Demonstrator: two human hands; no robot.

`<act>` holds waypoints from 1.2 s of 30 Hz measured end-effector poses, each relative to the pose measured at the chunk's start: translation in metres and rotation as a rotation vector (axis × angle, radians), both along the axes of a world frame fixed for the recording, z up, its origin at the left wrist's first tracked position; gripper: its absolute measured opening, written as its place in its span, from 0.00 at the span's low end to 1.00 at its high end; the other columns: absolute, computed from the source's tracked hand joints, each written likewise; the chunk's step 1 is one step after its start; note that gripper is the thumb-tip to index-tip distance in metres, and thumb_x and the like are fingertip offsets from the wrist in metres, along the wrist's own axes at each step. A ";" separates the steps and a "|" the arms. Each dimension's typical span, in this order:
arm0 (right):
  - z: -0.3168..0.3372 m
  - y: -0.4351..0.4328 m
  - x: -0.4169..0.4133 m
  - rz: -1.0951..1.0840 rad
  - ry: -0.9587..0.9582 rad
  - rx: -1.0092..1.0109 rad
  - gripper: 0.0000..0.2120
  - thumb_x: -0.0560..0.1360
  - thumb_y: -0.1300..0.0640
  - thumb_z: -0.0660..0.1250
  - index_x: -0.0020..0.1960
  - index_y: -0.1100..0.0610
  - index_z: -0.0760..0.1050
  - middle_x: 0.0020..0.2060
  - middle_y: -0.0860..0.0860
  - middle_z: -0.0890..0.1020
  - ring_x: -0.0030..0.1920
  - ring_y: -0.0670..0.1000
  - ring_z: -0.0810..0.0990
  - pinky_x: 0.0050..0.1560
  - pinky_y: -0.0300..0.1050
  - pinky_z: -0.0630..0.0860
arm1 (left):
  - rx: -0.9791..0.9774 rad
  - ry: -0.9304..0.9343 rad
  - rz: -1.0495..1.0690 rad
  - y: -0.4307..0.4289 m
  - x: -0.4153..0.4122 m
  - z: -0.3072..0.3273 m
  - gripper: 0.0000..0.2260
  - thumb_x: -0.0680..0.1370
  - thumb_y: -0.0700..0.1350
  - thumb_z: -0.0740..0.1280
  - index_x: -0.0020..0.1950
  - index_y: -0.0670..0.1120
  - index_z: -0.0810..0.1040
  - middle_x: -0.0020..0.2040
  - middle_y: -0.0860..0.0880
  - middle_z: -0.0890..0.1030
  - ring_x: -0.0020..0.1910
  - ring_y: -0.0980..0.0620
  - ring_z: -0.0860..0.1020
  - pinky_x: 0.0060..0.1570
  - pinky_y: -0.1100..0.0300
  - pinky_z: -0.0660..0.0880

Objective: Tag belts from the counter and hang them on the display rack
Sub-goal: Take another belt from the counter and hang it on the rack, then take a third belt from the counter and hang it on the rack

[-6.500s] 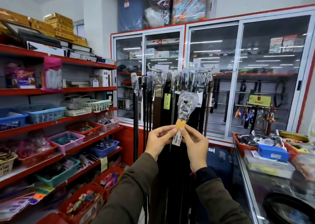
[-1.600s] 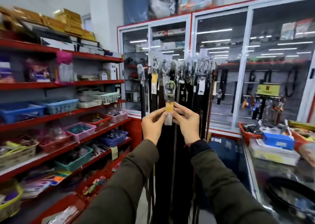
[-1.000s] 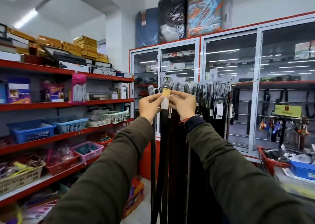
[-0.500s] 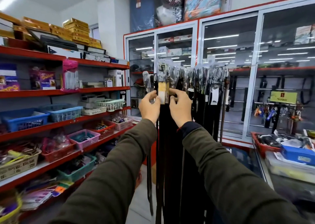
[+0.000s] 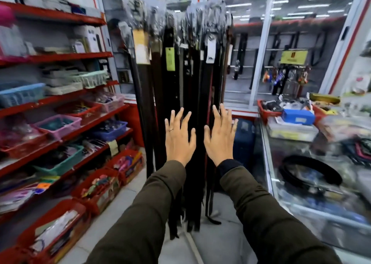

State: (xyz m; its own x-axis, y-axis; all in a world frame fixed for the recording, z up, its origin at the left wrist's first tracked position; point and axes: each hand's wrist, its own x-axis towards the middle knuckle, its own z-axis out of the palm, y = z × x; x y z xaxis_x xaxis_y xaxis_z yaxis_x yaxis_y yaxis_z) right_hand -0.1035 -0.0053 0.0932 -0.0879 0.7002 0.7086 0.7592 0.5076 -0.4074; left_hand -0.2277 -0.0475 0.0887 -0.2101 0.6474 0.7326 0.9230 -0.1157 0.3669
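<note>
Several dark belts (image 5: 180,95) hang straight down from the display rack (image 5: 176,12) in the middle, buckles wrapped in clear plastic at the top. One belt at the left of the row carries a yellow and white tag (image 5: 141,46). My left hand (image 5: 179,137) and my right hand (image 5: 220,136) are both raised in front of the lower belts, palms forward, fingers spread, holding nothing. A coiled black belt (image 5: 310,172) lies on the glass counter (image 5: 301,207) at the right.
Red shelves (image 5: 66,101) with plastic baskets of small goods line the left side. Glass-door cabinets (image 5: 267,42) stand behind the rack. On the counter's far end sit a red tray (image 5: 268,113) and a blue box (image 5: 297,117). A strip of tiled floor (image 5: 200,243) runs between shelves and counter.
Both hands have let go of the tagged belt at the top of the rack and dropped lower with fingers spread. The belt now hangs on the rack. The view has tilted down.
</note>
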 end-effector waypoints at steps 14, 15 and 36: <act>-0.132 0.028 0.181 -0.519 0.360 -0.486 0.32 0.80 0.52 0.62 0.79 0.62 0.56 0.79 0.61 0.55 0.80 0.62 0.52 0.77 0.60 0.46 | -0.340 0.069 -0.432 0.079 0.166 -0.098 0.23 0.84 0.49 0.57 0.80 0.50 0.61 0.82 0.51 0.57 0.83 0.47 0.48 0.82 0.44 0.46; -0.136 0.028 0.193 -0.560 0.425 -0.510 0.33 0.80 0.52 0.62 0.79 0.62 0.55 0.79 0.62 0.55 0.79 0.63 0.53 0.77 0.59 0.48 | -0.376 0.077 -0.475 0.084 0.178 -0.101 0.23 0.85 0.49 0.56 0.80 0.50 0.60 0.82 0.51 0.57 0.83 0.47 0.48 0.82 0.44 0.46; -0.171 0.061 0.306 -0.497 1.484 -0.507 0.18 0.74 0.77 0.63 0.58 0.62 0.68 0.51 0.54 0.73 0.54 0.54 0.72 0.58 0.53 0.74 | -0.879 0.434 -0.684 0.153 0.346 -0.121 0.11 0.82 0.39 0.63 0.62 0.40 0.80 0.58 0.39 0.82 0.57 0.36 0.81 0.53 0.46 0.78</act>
State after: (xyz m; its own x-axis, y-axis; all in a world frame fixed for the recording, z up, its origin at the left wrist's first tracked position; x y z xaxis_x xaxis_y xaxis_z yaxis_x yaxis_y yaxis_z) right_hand 0.2029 0.0553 -0.0782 0.7078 0.6233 -0.3324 -0.3844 -0.0550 -0.9215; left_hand 0.1182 0.1054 -0.0320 0.5286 0.8437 -0.0931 0.8345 -0.4965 0.2389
